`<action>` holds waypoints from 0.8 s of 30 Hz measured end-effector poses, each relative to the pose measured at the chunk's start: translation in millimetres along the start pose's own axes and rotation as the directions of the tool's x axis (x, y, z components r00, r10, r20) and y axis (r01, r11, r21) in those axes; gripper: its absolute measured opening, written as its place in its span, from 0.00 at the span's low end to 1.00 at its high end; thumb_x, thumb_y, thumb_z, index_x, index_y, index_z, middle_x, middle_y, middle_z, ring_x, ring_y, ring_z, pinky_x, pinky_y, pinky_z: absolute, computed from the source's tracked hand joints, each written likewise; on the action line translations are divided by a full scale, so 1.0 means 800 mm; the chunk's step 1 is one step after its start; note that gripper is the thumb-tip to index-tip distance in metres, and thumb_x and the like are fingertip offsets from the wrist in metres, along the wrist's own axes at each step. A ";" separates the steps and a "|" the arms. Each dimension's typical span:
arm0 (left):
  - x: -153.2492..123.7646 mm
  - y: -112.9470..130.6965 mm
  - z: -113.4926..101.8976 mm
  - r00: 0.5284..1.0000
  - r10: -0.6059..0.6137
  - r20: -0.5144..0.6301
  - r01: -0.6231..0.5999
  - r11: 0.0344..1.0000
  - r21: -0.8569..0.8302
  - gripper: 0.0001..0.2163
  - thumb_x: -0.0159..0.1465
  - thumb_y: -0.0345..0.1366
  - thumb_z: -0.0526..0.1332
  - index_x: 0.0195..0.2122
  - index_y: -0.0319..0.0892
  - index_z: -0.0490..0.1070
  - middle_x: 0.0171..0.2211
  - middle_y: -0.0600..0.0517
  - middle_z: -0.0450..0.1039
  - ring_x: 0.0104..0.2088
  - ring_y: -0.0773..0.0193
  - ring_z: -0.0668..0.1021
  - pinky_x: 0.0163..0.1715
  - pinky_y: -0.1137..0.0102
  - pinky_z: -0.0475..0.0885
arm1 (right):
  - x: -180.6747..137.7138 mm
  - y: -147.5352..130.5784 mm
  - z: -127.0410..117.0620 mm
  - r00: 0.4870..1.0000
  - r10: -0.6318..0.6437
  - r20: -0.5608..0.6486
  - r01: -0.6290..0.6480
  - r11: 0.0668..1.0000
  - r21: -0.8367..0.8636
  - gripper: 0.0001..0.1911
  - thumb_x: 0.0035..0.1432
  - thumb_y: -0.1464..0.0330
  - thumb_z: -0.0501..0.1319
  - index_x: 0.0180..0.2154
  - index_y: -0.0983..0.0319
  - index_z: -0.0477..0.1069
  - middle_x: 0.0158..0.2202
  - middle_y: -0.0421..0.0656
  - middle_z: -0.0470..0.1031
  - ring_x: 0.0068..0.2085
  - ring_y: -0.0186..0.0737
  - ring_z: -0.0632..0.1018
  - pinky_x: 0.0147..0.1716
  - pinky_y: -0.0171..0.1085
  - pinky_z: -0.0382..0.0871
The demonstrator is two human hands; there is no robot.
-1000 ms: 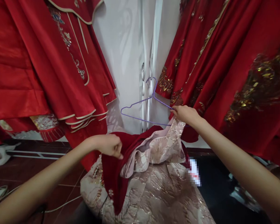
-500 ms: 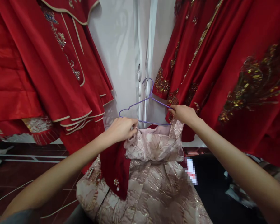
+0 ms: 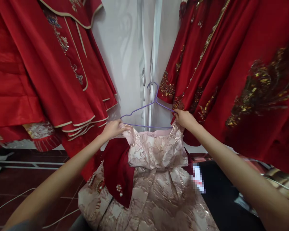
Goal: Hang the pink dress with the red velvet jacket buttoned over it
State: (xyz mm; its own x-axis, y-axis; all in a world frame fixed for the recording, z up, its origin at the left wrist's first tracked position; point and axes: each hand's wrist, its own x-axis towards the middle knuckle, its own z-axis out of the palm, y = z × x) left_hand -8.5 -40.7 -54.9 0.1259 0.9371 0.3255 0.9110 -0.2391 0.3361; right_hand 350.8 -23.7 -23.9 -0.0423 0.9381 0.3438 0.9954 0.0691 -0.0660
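Observation:
A pink-and-gold brocade dress (image 3: 156,149) hangs down in front of me, its wide skirt filling the lower middle of the view. My left hand (image 3: 113,129) is closed on the dress's left shoulder strap, at the left end of a purple hanger (image 3: 142,107). On the other side my right hand (image 3: 185,119) pinches the right strap together with the hanger's right arm. The hanger's hook points up, in front of the white panels. A dark red velvet piece (image 3: 119,176) with a pearl ornament drapes over the dress's left side.
Red embroidered garments hang at the left (image 3: 69,80) and at the right (image 3: 231,73). White panels (image 3: 125,48) stand behind. Below lie a dark tiled floor (image 3: 55,181), a white rack bar (image 3: 36,165), a thin cable (image 3: 62,219) and a black item (image 3: 221,192).
My left hand has moved left, drawing the left strap out to the hanger's left end. The bodice is spread wider. My right hand has shifted slightly left.

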 end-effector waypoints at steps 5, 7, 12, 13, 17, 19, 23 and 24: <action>0.012 -0.057 0.021 0.946 -0.251 0.208 0.323 0.646 -0.692 0.21 0.40 0.44 0.74 0.31 0.38 0.73 0.28 0.48 0.78 0.31 0.60 0.80 0.34 0.67 0.76 | 0.004 0.002 0.006 0.999 -0.035 -0.029 0.036 0.999 0.009 0.17 0.66 0.68 0.48 0.52 0.61 0.69 0.42 0.52 0.79 0.42 0.46 0.79 0.40 0.37 0.68; 0.009 -0.068 0.023 0.934 -0.298 0.198 0.340 0.566 -0.751 0.20 0.37 0.41 0.75 0.29 0.37 0.75 0.28 0.48 0.79 0.30 0.60 0.80 0.36 0.67 0.77 | 0.007 0.004 0.008 0.998 -0.046 -0.034 0.047 0.999 0.011 0.17 0.66 0.68 0.49 0.51 0.62 0.69 0.43 0.52 0.79 0.42 0.47 0.79 0.40 0.37 0.68; 0.008 -0.076 0.025 0.920 -0.362 0.149 0.336 0.535 -0.775 0.17 0.37 0.39 0.75 0.27 0.36 0.76 0.28 0.47 0.79 0.30 0.61 0.80 0.37 0.67 0.77 | 0.013 0.008 0.011 0.997 -0.070 -0.032 0.070 0.998 0.009 0.18 0.66 0.68 0.49 0.52 0.61 0.69 0.44 0.50 0.79 0.42 0.46 0.79 0.41 0.36 0.68; 0.009 -0.075 0.025 0.924 -0.357 0.135 0.321 0.534 -0.782 0.18 0.38 0.40 0.74 0.28 0.36 0.77 0.30 0.47 0.80 0.31 0.61 0.80 0.38 0.67 0.77 | 0.013 0.009 0.011 0.997 -0.073 -0.029 0.073 0.997 0.006 0.18 0.66 0.68 0.49 0.52 0.61 0.69 0.44 0.50 0.79 0.42 0.45 0.79 0.41 0.36 0.68; 0.014 -0.070 0.026 0.933 -0.348 0.092 0.277 0.532 -0.800 0.19 0.41 0.42 0.73 0.31 0.37 0.77 0.33 0.46 0.80 0.33 0.60 0.80 0.39 0.67 0.76 | 0.015 0.010 0.008 0.996 -0.085 -0.027 0.085 0.996 0.006 0.19 0.66 0.68 0.48 0.53 0.62 0.69 0.44 0.50 0.79 0.42 0.45 0.79 0.42 0.36 0.68; 0.012 -0.069 0.027 0.931 -0.353 0.088 0.278 0.536 -0.797 0.18 0.41 0.41 0.73 0.30 0.36 0.77 0.32 0.45 0.80 0.33 0.60 0.81 0.38 0.67 0.77 | 0.015 0.010 0.008 0.996 -0.084 -0.021 0.084 0.996 0.010 0.19 0.65 0.68 0.48 0.54 0.62 0.69 0.45 0.50 0.79 0.43 0.45 0.79 0.43 0.36 0.68; 0.002 -0.073 0.030 0.924 -0.373 0.078 0.289 0.551 -0.783 0.16 0.42 0.41 0.73 0.28 0.36 0.76 0.27 0.45 0.79 0.33 0.56 0.81 0.37 0.64 0.77 | 0.016 0.011 0.010 0.996 -0.084 -0.023 0.084 0.996 0.024 0.19 0.65 0.68 0.49 0.54 0.62 0.69 0.46 0.50 0.78 0.44 0.46 0.79 0.44 0.37 0.67; 0.000 -0.074 0.030 0.924 -0.376 0.070 0.285 0.556 -0.781 0.16 0.43 0.42 0.73 0.29 0.36 0.76 0.27 0.45 0.79 0.34 0.56 0.81 0.37 0.64 0.77 | 0.015 0.011 0.010 0.996 -0.086 -0.026 0.086 0.996 0.030 0.19 0.65 0.68 0.49 0.54 0.62 0.69 0.46 0.50 0.78 0.45 0.46 0.79 0.45 0.37 0.67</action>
State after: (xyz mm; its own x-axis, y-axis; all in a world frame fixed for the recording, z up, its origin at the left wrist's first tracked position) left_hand -53.2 -20.6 -96.1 -0.1983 0.9736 0.1128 0.2354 -0.0644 0.9698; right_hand 358.5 -8.7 -27.9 -0.1250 0.9195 0.3727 0.9850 0.1599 -0.0641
